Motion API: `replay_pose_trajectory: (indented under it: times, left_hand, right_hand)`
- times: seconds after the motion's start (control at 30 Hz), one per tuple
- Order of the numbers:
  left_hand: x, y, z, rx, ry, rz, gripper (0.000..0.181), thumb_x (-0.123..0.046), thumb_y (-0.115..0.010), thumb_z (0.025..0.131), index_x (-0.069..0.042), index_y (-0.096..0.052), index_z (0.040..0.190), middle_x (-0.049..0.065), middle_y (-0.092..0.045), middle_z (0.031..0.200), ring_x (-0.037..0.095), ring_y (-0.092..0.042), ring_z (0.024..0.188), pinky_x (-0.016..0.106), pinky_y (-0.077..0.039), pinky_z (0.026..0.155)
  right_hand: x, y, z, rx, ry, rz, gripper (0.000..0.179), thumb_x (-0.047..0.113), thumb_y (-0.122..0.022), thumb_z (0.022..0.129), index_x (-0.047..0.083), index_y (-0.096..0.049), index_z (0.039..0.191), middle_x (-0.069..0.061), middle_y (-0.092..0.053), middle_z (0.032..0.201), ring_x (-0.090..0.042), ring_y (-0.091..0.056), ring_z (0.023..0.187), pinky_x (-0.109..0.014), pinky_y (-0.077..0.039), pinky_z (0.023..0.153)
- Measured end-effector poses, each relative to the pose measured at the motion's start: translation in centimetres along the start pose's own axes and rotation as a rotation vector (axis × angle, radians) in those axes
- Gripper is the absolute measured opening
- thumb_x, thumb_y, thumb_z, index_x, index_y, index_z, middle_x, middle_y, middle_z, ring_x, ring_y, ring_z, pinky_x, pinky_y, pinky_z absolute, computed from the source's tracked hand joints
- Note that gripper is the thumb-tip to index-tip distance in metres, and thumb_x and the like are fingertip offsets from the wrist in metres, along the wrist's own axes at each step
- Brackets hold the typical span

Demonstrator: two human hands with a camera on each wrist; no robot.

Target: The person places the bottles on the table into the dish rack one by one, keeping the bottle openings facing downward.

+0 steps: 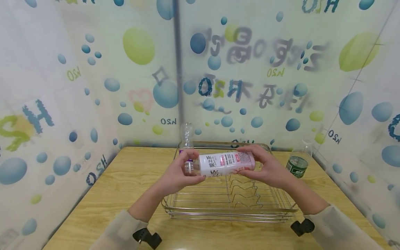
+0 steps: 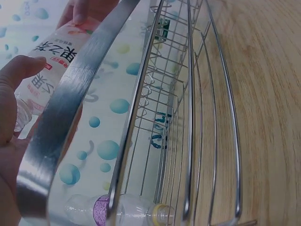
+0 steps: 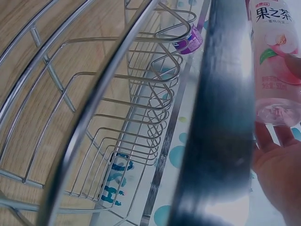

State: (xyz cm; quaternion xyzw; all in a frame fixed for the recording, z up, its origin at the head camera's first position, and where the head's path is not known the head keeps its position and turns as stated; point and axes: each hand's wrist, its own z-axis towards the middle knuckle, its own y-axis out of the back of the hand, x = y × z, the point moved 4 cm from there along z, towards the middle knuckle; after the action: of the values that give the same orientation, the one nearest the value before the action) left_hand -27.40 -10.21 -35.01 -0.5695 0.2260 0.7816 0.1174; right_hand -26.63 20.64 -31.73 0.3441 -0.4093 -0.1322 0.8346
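Note:
A clear plastic drink bottle (image 1: 226, 164) with a white and pink label lies level in the air above a wire dish rack (image 1: 231, 210). The left hand (image 1: 178, 174) grips it near the neck, thumb and fingers on opposite sides. At the base end, the right hand (image 1: 265, 166) holds it between thumb and fingers. Peach artwork shows on the label (image 3: 275, 44) in the right wrist view. The rack's flat metal rim crosses in front of both hands in the wrist views. Part of the bottle's neck is hidden by the left fingers.
Another clear bottle (image 1: 187, 136) with a purple label stands neck down at the rack's back left. A green-labelled bottle (image 1: 298, 164) stands right of the rack. The wooden table (image 1: 131, 187) meets a bubble-patterned curtain (image 1: 140, 80) behind and at both sides.

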Motion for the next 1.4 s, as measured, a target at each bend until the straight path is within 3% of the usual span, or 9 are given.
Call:
replay_pose_trajectory:
  times: [0.2,0.43,0.5,0.63,0.77,1.07,1.27,1.4]
  left_hand:
    - [-0.1,0.0,0.1,-0.013,-0.022,0.085,0.073,-0.004,-0.088,0.09,-0.017,-0.05,0.15,0.016,-0.057,0.147,0.032,-0.066,0.124,0.043,-0.067,0.095]
    - [-1.0,-0.6,0.6,-0.067,-0.136,0.379,0.072,-0.021,-0.095,0.087,-0.018,-0.061,0.151,0.004,-0.064,0.151,0.028,-0.061,0.137,0.055,-0.052,0.117]
    - [-1.4,-1.0,0.9,-0.064,-0.159,0.446,0.07,-0.023,-0.095,0.087,-0.02,-0.064,0.15,0.001,-0.064,0.149,0.025,-0.061,0.134,0.051,-0.055,0.112]
    - [-1.8,-1.7,1.1,-0.056,-0.165,0.524,0.066,-0.024,-0.095,0.088,-0.022,-0.067,0.148,-0.002,-0.065,0.145,0.019,-0.061,0.122,0.032,-0.059,0.095]
    - [-1.7,-2.0,1.2,-0.057,-0.145,0.512,0.064,-0.021,-0.094,0.089,-0.019,-0.066,0.146,-0.001,-0.068,0.142,0.018,-0.062,0.118,0.028,-0.059,0.091]
    - [-0.6,-2.5,1.5,-0.033,-0.033,0.412,0.063,-0.021,-0.091,0.091,-0.023,-0.058,0.145,0.0,-0.072,0.139,0.023,-0.066,0.131,0.054,-0.052,0.119]
    - [-0.1,-2.9,1.7,0.004,-0.012,0.324,0.056,-0.019,-0.087,0.095,-0.02,-0.055,0.14,0.002,-0.069,0.132,0.026,-0.066,0.129,0.054,-0.059,0.111]
    - [0.2,-3.0,1.8,0.025,0.0,0.27,0.056,-0.016,-0.086,0.096,-0.018,-0.052,0.141,0.004,-0.067,0.135,0.027,-0.067,0.129,0.049,-0.064,0.106]
  right_hand:
    - [0.1,0.0,0.1,-0.02,0.042,0.016,0.061,0.01,-0.087,0.095,0.015,-0.062,0.15,-0.007,-0.059,0.144,-0.014,-0.057,0.119,-0.022,-0.06,0.096]
    - [0.6,-0.1,0.3,-0.024,0.076,0.015,0.059,0.008,-0.088,0.093,0.017,-0.064,0.147,-0.008,-0.06,0.142,-0.015,-0.056,0.12,-0.025,-0.062,0.099]
    - [0.8,-0.2,0.3,-0.024,0.09,0.006,0.059,0.008,-0.089,0.093,0.017,-0.065,0.146,-0.008,-0.061,0.142,-0.014,-0.056,0.12,-0.025,-0.061,0.101]
    - [1.2,-0.2,0.5,-0.03,0.131,-0.008,0.06,0.008,-0.089,0.092,0.016,-0.064,0.147,-0.007,-0.061,0.142,-0.013,-0.058,0.122,-0.025,-0.061,0.104]
    - [1.6,-0.2,0.8,-0.043,0.162,-0.017,0.064,0.006,-0.089,0.092,0.016,-0.062,0.15,-0.006,-0.062,0.143,-0.012,-0.059,0.122,-0.025,-0.06,0.104]
    - [3.1,-0.3,1.9,-0.065,0.131,0.002,0.074,0.01,-0.09,0.092,0.018,-0.055,0.157,-0.007,-0.058,0.147,-0.015,-0.062,0.114,-0.024,-0.06,0.096]
    - [4.0,-0.5,2.7,-0.074,0.12,0.038,0.075,0.01,-0.089,0.093,0.016,-0.054,0.159,-0.008,-0.059,0.144,-0.017,-0.065,0.112,-0.026,-0.061,0.096]
    - [4.1,-0.6,3.0,-0.065,0.09,0.104,0.083,0.009,-0.088,0.094,0.013,-0.044,0.164,-0.011,-0.055,0.153,-0.024,-0.066,0.123,-0.025,-0.059,0.105]
